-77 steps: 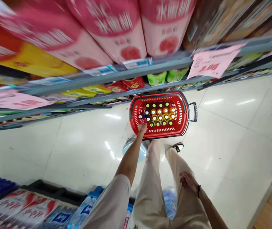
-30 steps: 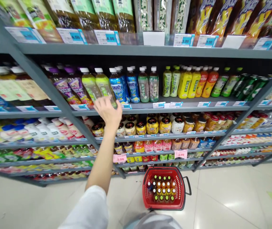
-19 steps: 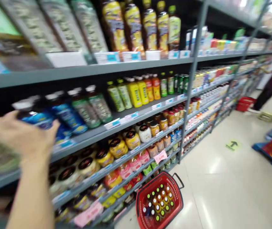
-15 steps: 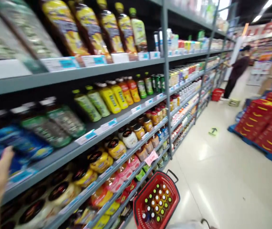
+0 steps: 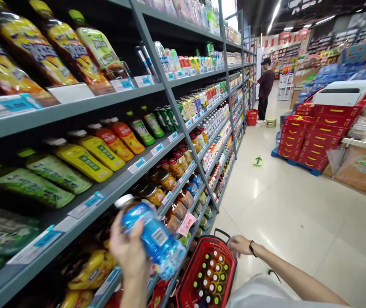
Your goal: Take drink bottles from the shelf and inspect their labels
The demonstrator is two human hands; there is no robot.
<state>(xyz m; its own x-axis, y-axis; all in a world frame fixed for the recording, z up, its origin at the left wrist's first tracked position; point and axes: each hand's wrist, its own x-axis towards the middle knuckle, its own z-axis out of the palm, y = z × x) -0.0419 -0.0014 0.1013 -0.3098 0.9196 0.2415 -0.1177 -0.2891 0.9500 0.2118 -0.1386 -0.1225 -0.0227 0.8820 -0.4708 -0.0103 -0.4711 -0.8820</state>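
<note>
My left hand (image 5: 130,246) is closed around a plastic bottle (image 5: 152,233) with a blue label and a white cap. The bottle is tilted in front of the lower shelves, with its base pointing down to the right. Below and to the right stands a red shopping basket (image 5: 180,291) holding several upright bottles with white and green caps. At the basket's right rim, close to its black handle (image 5: 223,233), my right hand (image 5: 240,246) has its fingers bent over the edge; the fingertips are partly hidden.
Drink shelves (image 5: 138,169) run along the left, with green tea bottles (image 5: 32,186) and yellow bottles (image 5: 83,160). Red cartons (image 5: 317,137) are stacked on a blue pallet (image 5: 314,171) at right. A person (image 5: 265,90) stands farther down the aisle near another red basket (image 5: 252,117).
My left hand has taken a blue-labelled bottle off the shelf and carried it right, towards the basket. My right hand has come into view at the basket's rim. The view has turned right.
</note>
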